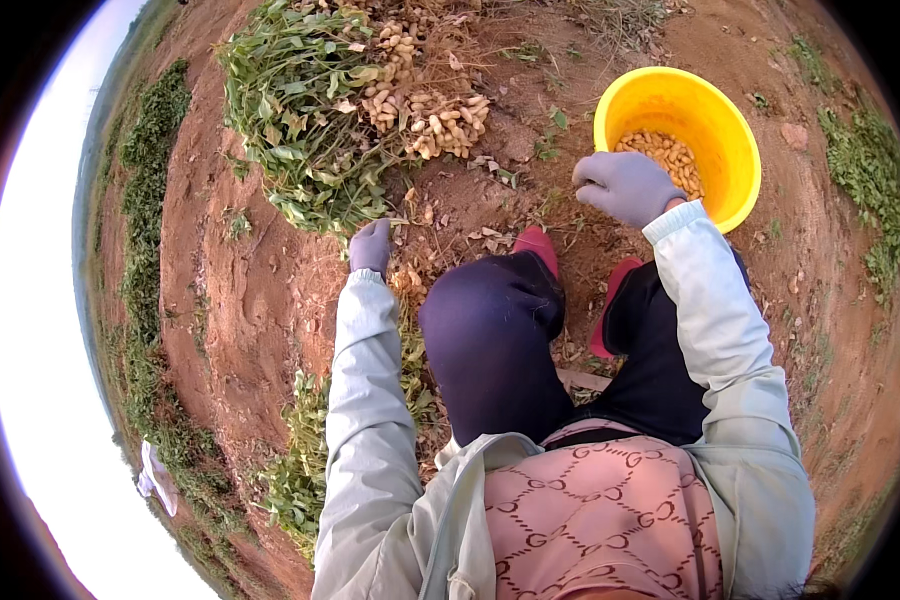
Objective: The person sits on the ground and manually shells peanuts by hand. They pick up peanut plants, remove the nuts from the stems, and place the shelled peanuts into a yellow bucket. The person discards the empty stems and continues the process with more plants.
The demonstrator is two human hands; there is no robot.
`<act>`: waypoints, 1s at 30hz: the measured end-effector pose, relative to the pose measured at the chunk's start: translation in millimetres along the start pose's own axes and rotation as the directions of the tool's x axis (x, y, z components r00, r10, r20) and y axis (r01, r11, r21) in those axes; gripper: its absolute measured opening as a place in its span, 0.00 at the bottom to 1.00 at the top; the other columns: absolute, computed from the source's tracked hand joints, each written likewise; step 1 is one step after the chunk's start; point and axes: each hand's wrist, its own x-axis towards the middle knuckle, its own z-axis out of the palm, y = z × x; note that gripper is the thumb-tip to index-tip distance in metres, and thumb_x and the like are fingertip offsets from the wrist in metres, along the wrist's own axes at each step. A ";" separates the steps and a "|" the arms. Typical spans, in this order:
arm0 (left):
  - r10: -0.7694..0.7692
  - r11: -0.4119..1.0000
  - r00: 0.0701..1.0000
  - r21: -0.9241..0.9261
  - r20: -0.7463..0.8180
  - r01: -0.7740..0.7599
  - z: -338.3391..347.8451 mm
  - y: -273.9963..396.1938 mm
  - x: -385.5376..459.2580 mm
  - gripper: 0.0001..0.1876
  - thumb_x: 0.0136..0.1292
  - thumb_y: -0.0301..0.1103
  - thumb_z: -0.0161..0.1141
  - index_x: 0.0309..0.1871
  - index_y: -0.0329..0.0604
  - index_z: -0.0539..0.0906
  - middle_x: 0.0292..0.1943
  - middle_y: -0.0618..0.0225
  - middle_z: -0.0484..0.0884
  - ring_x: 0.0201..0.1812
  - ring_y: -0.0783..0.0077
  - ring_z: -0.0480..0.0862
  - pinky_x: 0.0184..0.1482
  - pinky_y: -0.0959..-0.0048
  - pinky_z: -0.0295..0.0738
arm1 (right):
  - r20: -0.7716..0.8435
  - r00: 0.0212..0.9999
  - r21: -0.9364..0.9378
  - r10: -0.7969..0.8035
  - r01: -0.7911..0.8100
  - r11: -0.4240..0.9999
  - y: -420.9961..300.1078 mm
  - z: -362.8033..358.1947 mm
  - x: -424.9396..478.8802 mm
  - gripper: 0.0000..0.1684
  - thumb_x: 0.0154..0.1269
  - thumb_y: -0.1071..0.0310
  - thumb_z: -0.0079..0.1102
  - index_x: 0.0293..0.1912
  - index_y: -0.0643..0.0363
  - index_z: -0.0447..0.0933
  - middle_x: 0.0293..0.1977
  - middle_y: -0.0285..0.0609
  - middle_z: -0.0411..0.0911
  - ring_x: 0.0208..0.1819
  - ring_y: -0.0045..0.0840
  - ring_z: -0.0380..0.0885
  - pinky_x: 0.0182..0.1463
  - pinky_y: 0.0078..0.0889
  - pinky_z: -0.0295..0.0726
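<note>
My left hand [370,246], in a grey glove, is at the lower edge of a heap of pulled peanut plants [307,127], touching stems there; whether its fingers grip them is hard to see. Clusters of unshelled peanuts [446,124] lie at the root ends of the heap, on its right side. A yellow plastic bucket [727,176] stands at the upper right with loose peanuts [664,154] in its bottom. Over the near left rim of the bucket is my right hand [622,186], also gloved, with its fingers curled; their inner side is hidden.
Reddish bare soil [225,300] with scattered dry leaves surrounds my red shoes [538,251]. More leafy plants [300,465] lie beside my left arm. Green crop rows [142,225] run along the left, and further greenery [866,165] grows at the right. A whitish sheet [156,478] lies far left.
</note>
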 end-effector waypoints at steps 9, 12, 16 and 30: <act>-0.315 0.620 0.850 -0.587 0.422 0.521 81.9 34.5 20.5 0.22 0.69 0.57 0.53 0.44 0.44 0.75 0.31 0.66 0.81 0.29 0.68 0.78 0.29 0.67 0.73 | 0.131 0.985 -0.063 0.113 -0.106 0.992 13.1 -5.8 -12.0 0.15 0.62 0.55 0.55 0.42 0.54 0.78 0.38 0.46 0.80 0.44 0.42 0.79 0.48 0.45 0.75; -0.241 0.503 0.852 -0.691 0.464 0.518 82.1 43.3 15.9 0.16 0.72 0.49 0.52 0.32 0.49 0.75 0.18 0.79 0.71 0.20 0.75 0.69 0.24 0.73 0.66 | 0.110 0.989 -0.069 0.095 -0.087 0.994 11.7 -2.8 -8.9 0.14 0.61 0.55 0.56 0.41 0.53 0.78 0.37 0.45 0.79 0.43 0.42 0.79 0.47 0.45 0.76; -0.032 0.272 0.870 -0.834 0.491 0.481 57.3 51.0 6.9 0.15 0.70 0.44 0.54 0.28 0.49 0.72 0.15 0.78 0.61 0.16 0.76 0.57 0.22 0.73 0.54 | 0.094 0.994 -0.069 0.051 -0.044 0.997 7.1 4.9 -1.1 0.14 0.61 0.55 0.56 0.41 0.53 0.78 0.35 0.45 0.79 0.42 0.42 0.79 0.46 0.44 0.76; 0.267 0.211 0.797 -0.840 0.541 0.500 11.8 117.8 -128.7 0.16 0.70 0.42 0.48 0.25 0.49 0.71 0.14 0.75 0.64 0.16 0.75 0.62 0.24 0.73 0.59 | -0.049 0.984 0.581 -0.172 0.168 0.796 -48.7 51.6 40.8 0.31 0.55 0.54 0.64 0.58 0.51 0.74 0.50 0.50 0.78 0.50 0.39 0.80 0.56 0.38 0.76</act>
